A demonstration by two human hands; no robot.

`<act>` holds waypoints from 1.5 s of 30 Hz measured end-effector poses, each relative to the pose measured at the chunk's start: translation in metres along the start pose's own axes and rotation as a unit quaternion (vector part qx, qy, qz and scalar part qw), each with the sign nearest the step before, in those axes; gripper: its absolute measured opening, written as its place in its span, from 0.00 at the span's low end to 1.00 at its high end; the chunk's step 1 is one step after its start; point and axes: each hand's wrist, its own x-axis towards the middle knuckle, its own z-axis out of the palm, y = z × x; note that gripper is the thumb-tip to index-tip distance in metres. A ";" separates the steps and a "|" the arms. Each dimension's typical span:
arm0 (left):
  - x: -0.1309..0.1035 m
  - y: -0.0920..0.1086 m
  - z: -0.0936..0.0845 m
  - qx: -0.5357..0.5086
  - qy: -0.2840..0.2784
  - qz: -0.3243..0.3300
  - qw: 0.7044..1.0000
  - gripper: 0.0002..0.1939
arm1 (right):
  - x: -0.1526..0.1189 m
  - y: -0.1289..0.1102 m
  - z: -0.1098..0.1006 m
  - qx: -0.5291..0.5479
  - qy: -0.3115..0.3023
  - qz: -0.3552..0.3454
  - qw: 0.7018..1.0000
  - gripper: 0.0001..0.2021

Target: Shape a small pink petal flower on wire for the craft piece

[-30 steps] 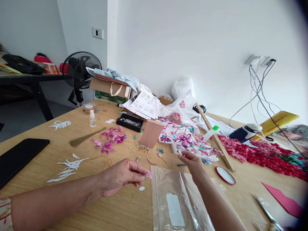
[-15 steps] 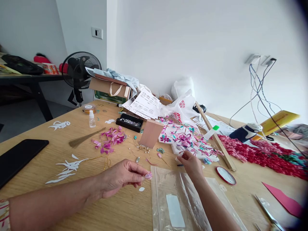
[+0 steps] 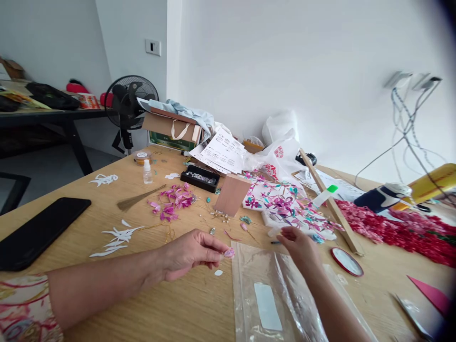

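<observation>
My left hand (image 3: 201, 254) is closed, pinching a pink petal piece (image 3: 229, 253) between thumb and fingertips. It hangs over the table beside the left edge of a clear plastic bag (image 3: 245, 304). A small white oval petal (image 3: 218, 272) lies below that hand. My right hand (image 3: 299, 244) hovers past the bag's far edge with fingers curled together; whatever they hold is hidden. Near its fingertips are a small whitish translucent piece (image 3: 273, 232) and a thin dark-tipped tool (image 3: 275, 242). A pink bud on a wire stem (image 3: 244, 227) lies between the hands.
Pink petals (image 3: 178, 202), white strips (image 3: 119, 237) and a black phone (image 3: 46, 232) lie leftward. A wooden block (image 3: 232, 194) stands behind the hands, near a black tray (image 3: 200, 179). To the right are a long wooden bar (image 3: 331, 204), a red-rimmed lid (image 3: 346, 261) and scissors (image 3: 413, 316).
The view has turned slightly left, so everything sits further right. My right hand has drawn back a little from the whitish piece. My left hand still pinches the pink petal piece.
</observation>
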 end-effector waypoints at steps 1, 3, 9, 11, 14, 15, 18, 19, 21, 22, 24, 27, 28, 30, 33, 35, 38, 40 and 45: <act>0.000 0.000 0.000 -0.004 -0.001 -0.001 1.000 0.10 | -0.006 0.000 -0.007 -0.003 0.008 0.006 1.000 0.11; 0.000 0.000 -0.001 -0.014 -0.003 -0.001 1.000 0.10 | -0.021 -0.005 -0.019 -0.010 0.025 0.023 0.999 0.12; 0.000 0.002 0.003 -0.034 -0.028 0.009 0.999 0.11 | -0.076 -0.063 -0.020 0.334 -0.228 0.076 0.912 0.14; -0.002 0.004 0.006 -0.021 -0.040 0.029 0.999 0.10 | -0.087 -0.082 -0.013 0.397 -0.297 0.087 0.864 0.14; -0.004 0.006 0.010 0.013 -0.054 0.060 0.997 0.09 | -0.093 -0.095 -0.006 0.460 -0.352 0.073 0.812 0.12; -0.004 0.006 0.011 0.020 -0.056 0.064 0.996 0.09 | -0.094 -0.096 -0.005 0.471 -0.359 0.067 0.803 0.11; -0.003 0.005 0.014 0.033 -0.053 0.062 0.996 0.09 | -0.096 -0.094 -0.006 0.485 -0.365 0.063 0.792 0.11; -0.002 0.004 0.015 0.038 -0.052 0.060 0.996 0.09 | -0.096 -0.093 -0.006 0.489 -0.364 0.065 0.790 0.11; 0.001 0.002 0.017 0.047 -0.052 0.056 0.996 0.10 | -0.096 -0.092 -0.007 0.496 -0.366 0.066 0.785 0.11; 0.002 0.001 0.017 0.050 -0.052 0.053 0.996 0.10 | -0.097 -0.091 -0.007 0.499 -0.368 0.064 0.782 0.11; 0.004 0.000 0.019 0.051 -0.050 0.045 0.996 0.10 | -0.096 -0.090 -0.007 0.503 -0.371 0.064 0.778 0.10; 0.006 -0.001 0.019 0.051 -0.042 0.039 0.997 0.10 | -0.095 -0.087 -0.005 0.508 -0.374 0.071 0.772 0.09; 0.006 -0.001 0.019 0.051 -0.039 0.040 0.997 0.10 | -0.095 -0.086 -0.005 0.508 -0.375 0.073 0.772 0.08; 0.007 -0.001 0.018 0.054 -0.034 0.040 0.997 0.10 | -0.094 -0.083 -0.003 0.503 -0.378 0.078 0.773 0.08; 0.009 -0.002 0.017 0.056 -0.033 0.037 0.997 0.10 | -0.092 -0.080 0.001 0.492 -0.386 0.089 0.775 0.09; 0.009 -0.003 0.016 0.059 -0.034 0.036 0.997 0.10 | -0.092 -0.079 0.004 0.494 -0.392 0.097 0.770 0.09; 0.010 -0.003 0.015 0.060 -0.032 0.038 0.997 0.09 | -0.092 -0.079 0.006 0.502 -0.398 0.102 0.761 0.09; 0.010 -0.003 0.015 0.060 -0.032 0.039 0.997 0.08 | -0.092 -0.078 0.007 0.503 -0.402 0.101 0.759 0.09; 0.009 -0.004 0.015 0.068 -0.033 0.041 0.996 0.08 | -0.094 -0.077 0.008 0.516 -0.400 0.099 0.751 0.08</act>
